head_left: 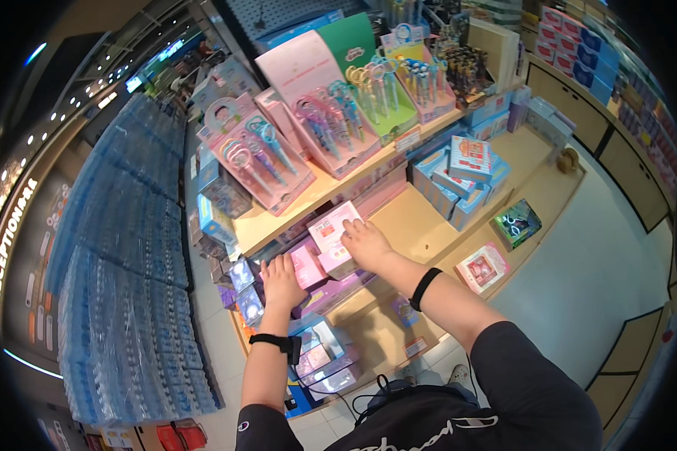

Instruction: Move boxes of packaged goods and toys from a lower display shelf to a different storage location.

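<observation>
My right hand (365, 243) grips the right side of a pink-and-white cardboard box (332, 226), its fingers curled over the top. The box lies tilted on the lower wooden display shelf (412, 217). Beside it on the left is a pink box (308, 262), with my left hand (282, 283) laid over its left edge. Whether the left fingers grip that box I cannot tell. A long purple-pink carton (341, 293) shows beneath these boxes. Just left of my left hand stand dark blue-purple boxes (249, 303).
Display boxes of novelty pens (330, 121) stand on the raised shelf (316, 194) ahead. Blue boxes (451, 179) are piled at right. A pink pack (483, 268) and a green pack (516, 222) lie on the step. Wrapped bottle stacks (132, 270) rise at left.
</observation>
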The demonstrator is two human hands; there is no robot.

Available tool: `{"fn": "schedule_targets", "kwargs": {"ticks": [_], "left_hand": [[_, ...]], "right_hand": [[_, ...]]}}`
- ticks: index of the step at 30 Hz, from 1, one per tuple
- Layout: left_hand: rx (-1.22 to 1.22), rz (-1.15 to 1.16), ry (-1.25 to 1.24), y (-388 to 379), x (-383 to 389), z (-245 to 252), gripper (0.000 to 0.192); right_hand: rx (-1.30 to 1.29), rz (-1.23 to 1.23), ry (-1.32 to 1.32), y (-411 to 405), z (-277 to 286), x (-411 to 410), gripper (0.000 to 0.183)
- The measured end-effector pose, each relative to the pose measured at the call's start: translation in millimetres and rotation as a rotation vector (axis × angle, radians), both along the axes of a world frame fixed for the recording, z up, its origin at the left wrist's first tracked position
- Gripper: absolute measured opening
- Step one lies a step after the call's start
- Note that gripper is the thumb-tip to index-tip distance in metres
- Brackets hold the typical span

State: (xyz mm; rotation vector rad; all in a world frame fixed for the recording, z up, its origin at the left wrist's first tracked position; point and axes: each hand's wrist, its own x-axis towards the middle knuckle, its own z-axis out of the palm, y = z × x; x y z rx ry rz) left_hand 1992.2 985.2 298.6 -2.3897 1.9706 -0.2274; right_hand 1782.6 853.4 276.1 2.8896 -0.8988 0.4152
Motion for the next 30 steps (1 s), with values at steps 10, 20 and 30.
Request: {"fn": "schedule_targets", "kwargs": {"ticks": [10, 20, 30], "left_hand": [[0.086, 0.115, 0.038, -21, 16, 2, 0.098], [0.330, 0.290, 0.036, -41, 24, 16, 0.120], [-0.073, -0.085, 0.285, -17, -73, 25, 0.087]], "right_hand": [[0.637, -0.274, -0.489, -45, 1, -49, 0.046], [0.765, 0.047, -0.737, -74, -25, -44, 0.054], [1.372, -0.145, -0.368, -134, -114, 4, 0.036]]}}
